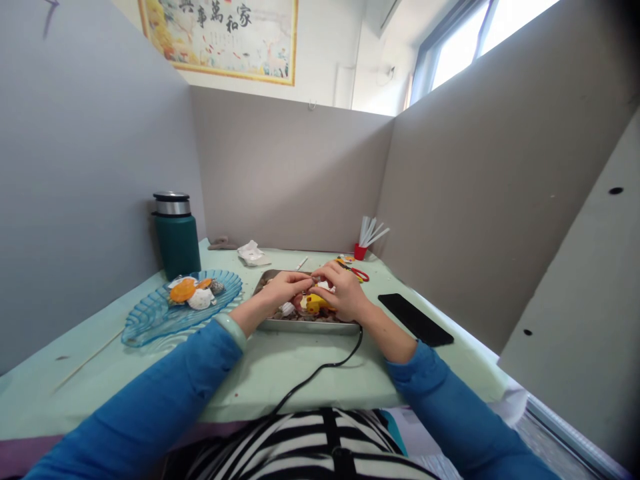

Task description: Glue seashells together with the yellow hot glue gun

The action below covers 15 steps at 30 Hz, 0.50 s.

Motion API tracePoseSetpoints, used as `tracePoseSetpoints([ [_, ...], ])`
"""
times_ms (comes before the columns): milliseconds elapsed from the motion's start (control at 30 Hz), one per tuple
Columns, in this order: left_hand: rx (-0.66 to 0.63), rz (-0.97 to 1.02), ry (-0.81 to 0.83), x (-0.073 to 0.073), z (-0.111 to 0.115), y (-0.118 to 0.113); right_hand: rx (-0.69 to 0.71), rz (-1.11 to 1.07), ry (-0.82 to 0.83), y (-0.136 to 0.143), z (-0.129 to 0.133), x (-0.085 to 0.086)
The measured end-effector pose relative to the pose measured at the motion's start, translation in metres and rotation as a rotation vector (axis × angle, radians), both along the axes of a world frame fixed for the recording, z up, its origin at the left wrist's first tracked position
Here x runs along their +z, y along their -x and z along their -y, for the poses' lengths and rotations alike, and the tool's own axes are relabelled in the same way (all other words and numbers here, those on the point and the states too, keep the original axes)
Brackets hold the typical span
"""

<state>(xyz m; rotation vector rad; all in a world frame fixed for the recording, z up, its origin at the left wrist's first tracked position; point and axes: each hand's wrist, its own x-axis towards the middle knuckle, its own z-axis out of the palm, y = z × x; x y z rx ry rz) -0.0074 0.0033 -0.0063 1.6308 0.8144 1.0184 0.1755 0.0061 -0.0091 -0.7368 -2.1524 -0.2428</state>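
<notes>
Over a shallow metal tray [310, 327], my left hand [287, 288] and my right hand [345, 290] come together with their fingertips pinched close to each other. A small thing seems to be between the fingers, but it is too hidden to name. Below them the tray holds brown pebble-like pieces, a yellow figure-like object [316, 304] and a white ribbed shell [287, 309]. My right palm partly covers the yellow object. Some whitish pieces show between the hands.
To the left, a blue glass plate [150, 320] holds shells, near a green bottle [177, 243] and thin stick [90, 360]. Rightward are a black phone [415, 319], red-handled scissors [361, 275] and a red cup [360, 252] of white sticks. A black cable [320, 367] crosses the front.
</notes>
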Motion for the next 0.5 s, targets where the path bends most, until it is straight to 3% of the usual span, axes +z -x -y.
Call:
tracePoseSetpoints([
  [500,0.023,-0.031,-0.022,0.0007,0.0001,0.0,-0.034,0.083,-0.118,0.0,0.0026,0.0015],
])
